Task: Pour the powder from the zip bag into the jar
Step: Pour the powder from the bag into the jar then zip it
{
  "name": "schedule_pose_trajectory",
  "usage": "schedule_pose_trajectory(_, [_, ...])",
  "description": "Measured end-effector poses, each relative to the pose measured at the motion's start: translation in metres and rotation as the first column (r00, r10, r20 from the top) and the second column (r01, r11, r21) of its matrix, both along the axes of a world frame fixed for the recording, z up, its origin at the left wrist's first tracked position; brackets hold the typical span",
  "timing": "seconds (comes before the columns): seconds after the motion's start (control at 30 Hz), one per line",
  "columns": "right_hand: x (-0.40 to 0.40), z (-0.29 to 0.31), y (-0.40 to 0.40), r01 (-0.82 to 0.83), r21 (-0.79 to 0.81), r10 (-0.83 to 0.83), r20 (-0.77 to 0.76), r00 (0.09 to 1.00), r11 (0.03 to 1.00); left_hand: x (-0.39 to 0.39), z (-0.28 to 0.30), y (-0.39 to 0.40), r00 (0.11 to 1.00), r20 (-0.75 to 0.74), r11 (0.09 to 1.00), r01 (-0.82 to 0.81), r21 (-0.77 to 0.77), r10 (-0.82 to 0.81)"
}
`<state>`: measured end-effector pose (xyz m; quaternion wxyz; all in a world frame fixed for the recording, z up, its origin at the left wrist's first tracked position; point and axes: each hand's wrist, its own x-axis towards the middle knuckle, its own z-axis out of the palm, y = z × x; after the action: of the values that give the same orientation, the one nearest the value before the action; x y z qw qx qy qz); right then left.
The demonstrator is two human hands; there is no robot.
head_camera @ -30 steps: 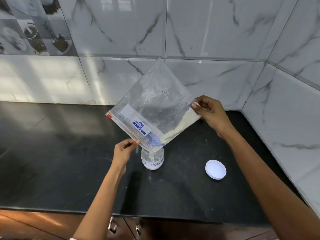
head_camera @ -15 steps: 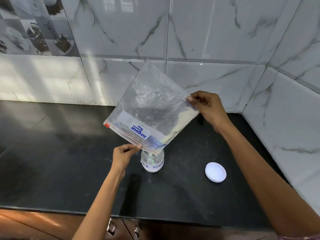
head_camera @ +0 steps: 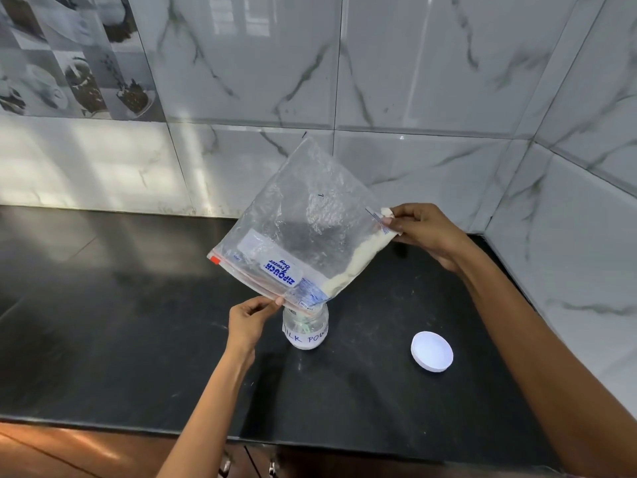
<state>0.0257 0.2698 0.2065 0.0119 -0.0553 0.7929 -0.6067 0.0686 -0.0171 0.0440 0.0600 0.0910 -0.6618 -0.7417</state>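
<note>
With the left hand (head_camera: 250,319) pinching the zip edge of the bag (head_camera: 303,232) over the jar (head_camera: 306,327) and the right hand (head_camera: 425,232) pinching its raised far-right corner, powder (head_camera: 348,270) sliding along the lower seam can overshoot the narrow mouth onto the counter (head_camera: 138,322).

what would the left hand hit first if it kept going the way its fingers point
Probably the zip bag itself: the left hand already pinches its lower zip edge, fingers pointing up and right. The jar sits just right of that line.
</note>
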Motion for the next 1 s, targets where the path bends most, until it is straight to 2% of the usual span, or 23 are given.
schedule_pose_trajectory(0.07, [0.0, -0.003, 0.002, 0.025, -0.029, -0.024, 0.017, 1.0, 0.999, 0.0, 0.0, 0.001, 1.0, 0.001, 1.0, 0.001, 0.0, -0.001])
schedule_pose_trajectory(0.23, [0.003, -0.009, 0.001, 0.141, -0.162, -0.151, -0.05, 0.987, 0.977, -0.001, 0.0, 0.002, 1.0, 0.012, 1.0, -0.004, 0.016, 0.004])
schedule_pose_trajectory(0.4, [0.007, -0.012, 0.001, 0.132, -0.059, -0.137, -0.105, 0.985, 0.99, -0.003, -0.002, 0.002, 1.0, 0.008, 1.0, 0.0, 0.016, 0.0])
schedule_pose_trajectory(0.57, [0.005, -0.012, 0.0, 0.256, -0.119, -0.274, -0.176, 0.946, 0.959, -0.004, -0.004, 0.003, 1.0, 0.013, 1.0, 0.0, 0.019, 0.0])
schedule_pose_trajectory(0.77, [0.005, -0.006, -0.008, 0.228, -0.01, -0.226, -0.18, 0.957, 0.974, -0.004, -0.003, 0.001, 1.0, 0.019, 1.0, -0.007, 0.008, 0.006])
schedule_pose_trajectory(1.0, [0.006, 0.001, -0.024, 0.196, -0.024, -0.195, -0.243, 0.95, 0.98, -0.003, -0.004, -0.001, 1.0, 0.002, 1.0, 0.0, -0.01, 0.0])
